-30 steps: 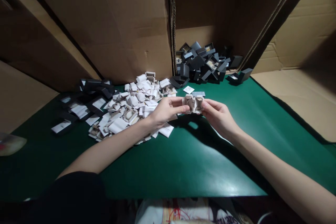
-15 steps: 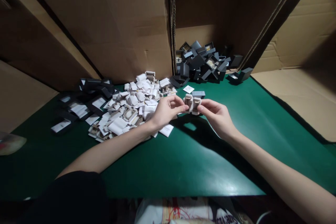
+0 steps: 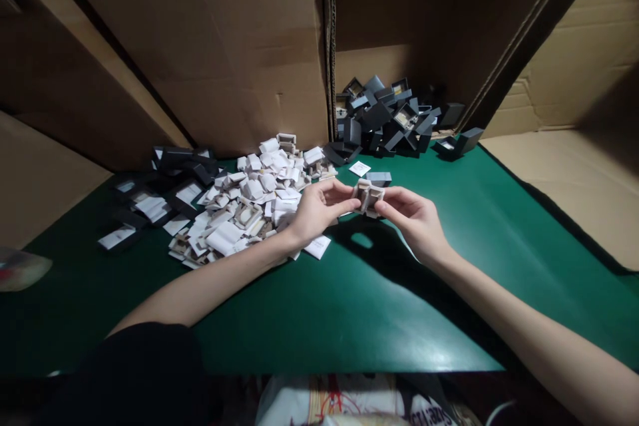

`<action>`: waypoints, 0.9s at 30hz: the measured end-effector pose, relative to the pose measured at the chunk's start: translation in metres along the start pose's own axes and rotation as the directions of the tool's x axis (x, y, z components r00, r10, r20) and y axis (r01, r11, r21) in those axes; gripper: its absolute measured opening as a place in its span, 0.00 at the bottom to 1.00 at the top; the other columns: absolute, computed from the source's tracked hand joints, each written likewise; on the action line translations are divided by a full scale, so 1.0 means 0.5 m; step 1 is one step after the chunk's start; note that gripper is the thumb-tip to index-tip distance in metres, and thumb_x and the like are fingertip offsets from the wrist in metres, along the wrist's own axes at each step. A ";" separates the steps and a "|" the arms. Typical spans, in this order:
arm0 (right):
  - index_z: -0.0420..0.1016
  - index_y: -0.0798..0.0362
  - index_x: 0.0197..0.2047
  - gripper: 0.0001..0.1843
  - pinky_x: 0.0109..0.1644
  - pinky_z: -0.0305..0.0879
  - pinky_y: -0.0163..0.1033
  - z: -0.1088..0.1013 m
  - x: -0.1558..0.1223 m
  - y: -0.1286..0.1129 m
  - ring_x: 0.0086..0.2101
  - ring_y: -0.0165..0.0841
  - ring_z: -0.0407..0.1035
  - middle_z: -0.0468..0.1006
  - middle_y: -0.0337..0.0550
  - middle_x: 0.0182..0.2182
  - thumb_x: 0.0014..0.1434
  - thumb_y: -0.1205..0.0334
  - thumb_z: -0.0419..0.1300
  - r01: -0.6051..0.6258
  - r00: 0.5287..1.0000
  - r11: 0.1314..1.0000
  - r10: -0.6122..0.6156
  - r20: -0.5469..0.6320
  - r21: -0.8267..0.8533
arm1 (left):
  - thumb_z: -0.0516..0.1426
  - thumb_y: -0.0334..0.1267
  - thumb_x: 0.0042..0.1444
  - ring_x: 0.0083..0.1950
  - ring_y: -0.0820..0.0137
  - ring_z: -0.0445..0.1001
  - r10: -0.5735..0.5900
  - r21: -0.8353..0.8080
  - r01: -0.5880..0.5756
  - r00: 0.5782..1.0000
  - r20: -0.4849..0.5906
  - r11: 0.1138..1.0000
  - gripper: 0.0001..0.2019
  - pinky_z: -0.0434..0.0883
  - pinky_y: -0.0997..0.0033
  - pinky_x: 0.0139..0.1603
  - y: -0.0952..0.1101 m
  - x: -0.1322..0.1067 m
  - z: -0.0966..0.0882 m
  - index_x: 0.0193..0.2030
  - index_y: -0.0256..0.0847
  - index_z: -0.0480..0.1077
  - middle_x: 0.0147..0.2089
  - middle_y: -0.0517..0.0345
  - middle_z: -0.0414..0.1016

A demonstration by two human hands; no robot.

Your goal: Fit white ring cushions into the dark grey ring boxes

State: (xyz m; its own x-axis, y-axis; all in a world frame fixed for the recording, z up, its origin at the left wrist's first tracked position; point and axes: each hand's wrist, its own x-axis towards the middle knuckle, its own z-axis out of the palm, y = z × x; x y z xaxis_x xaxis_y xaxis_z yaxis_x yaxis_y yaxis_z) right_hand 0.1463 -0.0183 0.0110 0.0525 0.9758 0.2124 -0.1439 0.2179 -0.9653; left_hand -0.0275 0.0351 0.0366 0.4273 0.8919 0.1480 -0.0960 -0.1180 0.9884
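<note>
Small beige folded insert (image 3: 368,197), tilted, above green table (image 3: 349,306)

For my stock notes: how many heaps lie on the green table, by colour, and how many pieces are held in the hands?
White heap: 1
Dark heaps: 2, the left heap and the back heap
Pale piece, pinched between left hand and right hand: 1
Total: 4

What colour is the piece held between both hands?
Off-white, the piece; it shows best in the head view.
</note>
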 end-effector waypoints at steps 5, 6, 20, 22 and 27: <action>0.75 0.51 0.38 0.12 0.42 0.68 0.41 0.000 -0.002 0.001 0.35 0.33 0.70 0.76 0.42 0.35 0.54 0.54 0.65 0.107 0.993 0.986 -0.112 -0.028 -0.127 | 0.68 0.40 0.44 0.46 0.62 0.76 0.002 0.026 -0.002 1.000 0.026 1.000 0.15 0.72 0.59 0.49 0.003 -0.002 0.002 0.34 0.34 0.72 0.41 0.50 0.77; 0.74 0.51 0.39 0.12 0.42 0.68 0.40 0.000 -0.002 0.002 0.35 0.33 0.70 0.76 0.42 0.35 0.54 0.54 0.65 0.132 0.989 0.979 -0.139 -0.040 -0.155 | 0.68 0.40 0.44 0.48 0.62 0.75 0.021 0.030 -0.022 0.999 0.032 0.999 0.15 0.72 0.60 0.50 0.004 -0.003 0.003 0.35 0.34 0.72 0.43 0.49 0.76; 0.68 0.49 0.36 0.06 0.32 0.63 0.39 0.003 -0.010 -0.006 0.30 0.33 0.65 0.69 0.40 0.29 0.57 0.61 0.62 0.547 0.808 0.592 -0.559 0.187 -0.592 | 0.67 0.35 0.46 0.48 0.67 0.74 0.082 0.154 -0.118 0.972 0.219 0.981 0.22 0.73 0.69 0.48 0.011 -0.015 0.001 0.49 0.40 0.69 0.45 0.53 0.73; 0.68 0.49 0.37 0.06 0.34 0.65 0.40 0.001 -0.010 -0.006 0.33 0.35 0.66 0.70 0.42 0.31 0.57 0.60 0.62 0.551 0.795 0.561 -0.577 0.185 -0.617 | 0.66 0.37 0.48 0.47 0.67 0.74 0.107 0.205 -0.156 0.967 0.233 0.966 0.21 0.74 0.68 0.48 0.011 -0.016 0.000 0.49 0.40 0.70 0.48 0.52 0.73; 0.70 0.48 0.40 0.09 0.49 0.67 0.49 -0.011 -0.006 -0.018 0.47 0.41 0.67 0.70 0.48 0.44 0.56 0.59 0.63 0.539 0.816 0.583 -0.540 0.205 -0.608 | 0.64 0.39 0.51 0.45 0.67 0.75 0.176 0.266 -0.224 0.966 0.191 0.938 0.17 0.74 0.67 0.47 0.007 -0.014 -0.003 0.48 0.40 0.72 0.47 0.51 0.74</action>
State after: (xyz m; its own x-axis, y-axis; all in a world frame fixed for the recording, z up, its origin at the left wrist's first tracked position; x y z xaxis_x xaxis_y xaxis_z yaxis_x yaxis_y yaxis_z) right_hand 0.1527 -0.0233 0.0182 -0.0825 0.6827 0.7261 0.5456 0.6406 -0.5403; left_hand -0.0324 0.0289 0.0390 0.5675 0.7570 0.3237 0.0532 -0.4261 0.9031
